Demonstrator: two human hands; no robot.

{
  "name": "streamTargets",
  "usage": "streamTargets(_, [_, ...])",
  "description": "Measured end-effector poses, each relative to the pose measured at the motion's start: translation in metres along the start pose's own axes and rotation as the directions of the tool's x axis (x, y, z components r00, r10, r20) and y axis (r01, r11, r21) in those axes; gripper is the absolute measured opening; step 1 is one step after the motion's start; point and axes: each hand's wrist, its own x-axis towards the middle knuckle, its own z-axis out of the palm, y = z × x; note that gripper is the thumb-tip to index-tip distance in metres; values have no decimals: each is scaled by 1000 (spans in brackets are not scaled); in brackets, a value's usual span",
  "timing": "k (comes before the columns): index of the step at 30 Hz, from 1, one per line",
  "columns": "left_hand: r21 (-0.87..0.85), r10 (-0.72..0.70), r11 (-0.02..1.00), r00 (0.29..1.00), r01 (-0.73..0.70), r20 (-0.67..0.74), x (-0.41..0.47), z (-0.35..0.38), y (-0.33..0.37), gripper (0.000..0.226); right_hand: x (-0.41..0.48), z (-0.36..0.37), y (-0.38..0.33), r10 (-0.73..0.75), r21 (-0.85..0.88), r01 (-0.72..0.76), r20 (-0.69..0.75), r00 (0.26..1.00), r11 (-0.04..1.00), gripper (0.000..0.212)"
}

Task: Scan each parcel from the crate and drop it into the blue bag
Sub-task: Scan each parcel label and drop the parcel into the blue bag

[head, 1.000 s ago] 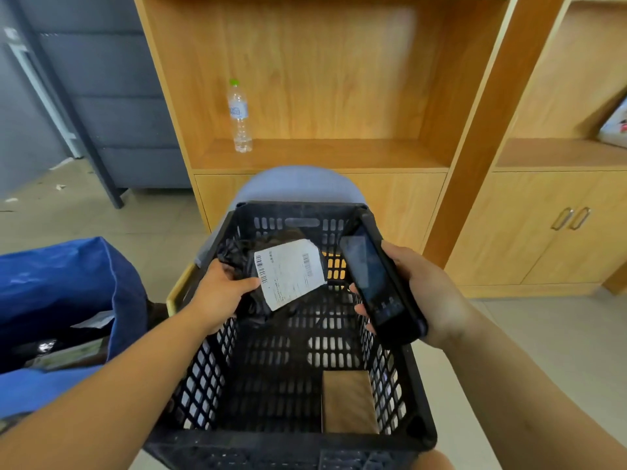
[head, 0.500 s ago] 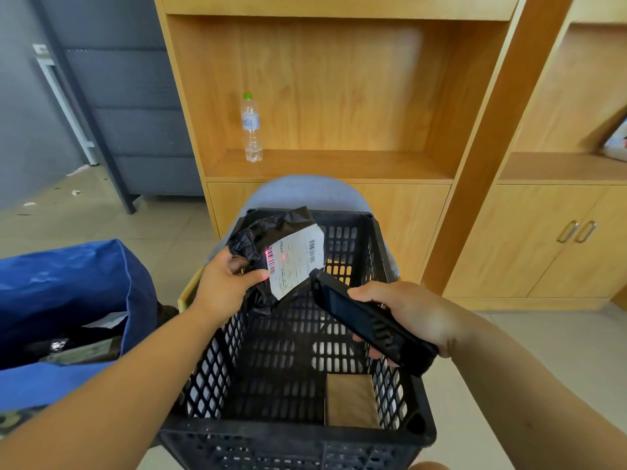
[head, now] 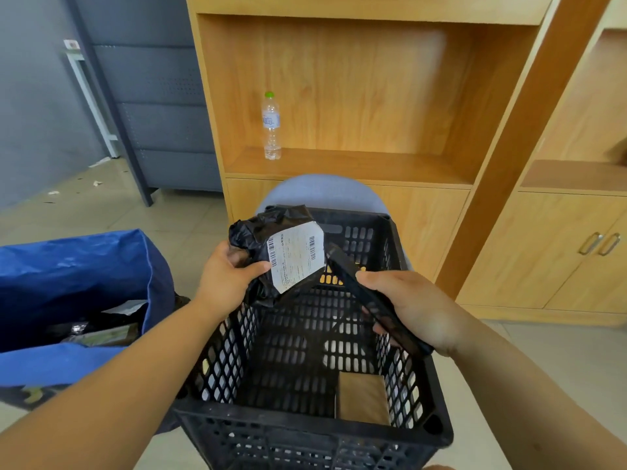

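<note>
My left hand (head: pixel 227 276) grips the crumpled black plastic parcel (head: pixel 252 230) above the far left corner of the black perforated plastic crate (head: pixel 305 420). The thumb is clamped across the front and the fingers are curled behind, so the white shipping label (head: pixel 295 256) is tilted up towards me and its barcodes lie open to the reader. My right hand (head: pixel 417 310) is wrapped round the black handheld scanner (head: pixel 344 271), thumb along its top edge. The scanner's nose is angled up and sits just beside the label's right edge, close enough for a clean read. I can't make out a beam on the label, so I can't tell whether the scan has registered. I judge this the scanning step. The blue woven bag (head: pixel 78 266) stands open just to the left of the crate, near that hand for the drop, with other packets already inside. One flat brown cardboard parcel (head: pixel 364 396) lies at the crate's near right corner, not yet handled. The crate rests on a grey round seat (head: pixel 322 191), which puts it within easy reach of both hands.
</note>
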Motion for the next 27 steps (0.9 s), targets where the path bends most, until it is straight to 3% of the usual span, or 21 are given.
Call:
streamTargets(3, [0, 20, 1000, 996, -20, -85, -8, -23, 6, 42, 8, 22, -7, -216, -247, 181, -121, 969, 952, 35])
streamTargets(5, [-3, 26, 1000, 986, -27, -165, -14, -44, 7, 33, 14, 37, -14, -293, -395, 219, -139, 946, 892, 26])
streamTargets(10, [-63, -5, 998, 917, -22, -399, -21, -114, 4, 24, 34, 78, -41, -384, -479, 302, -82, 920, 824, 21])
streamTargets(16, [-146, -138, 987, 795, 63, -590, -1, -212, -23, 29, 72, 135, -67, -385, -513, 347, 35, 922, 785, 21])
streamTargets(18, [-162, -156, 984, 759, 67, -632, 15, -237, -30, 37, 85, 147, -70, -368, -523, 343, 61, 928, 780, 28])
streamTargets(20, [-244, -225, 966, 747, 86, -626, 33, -255, -36, 64, 95, 156, -72, -349, -530, 336, 80, 934, 779, 23])
streamTargets(22, [-289, -332, 938, 727, 190, -601, 45, -263, -46, 83, 100, 160, -72, -337, -526, 329, 83, 938, 785, 18])
streamTargets(24, [-182, -325, 945, 734, 270, -597, 43, -253, -52, 62, 104, 159, -72, -330, -526, 317, 71, 941, 790, 18])
streamTargets(27, [4, -273, 947, 815, 320, -511, 31, -224, -58, 27, 103, 150, -72, -302, -526, 273, 33, 953, 805, 27])
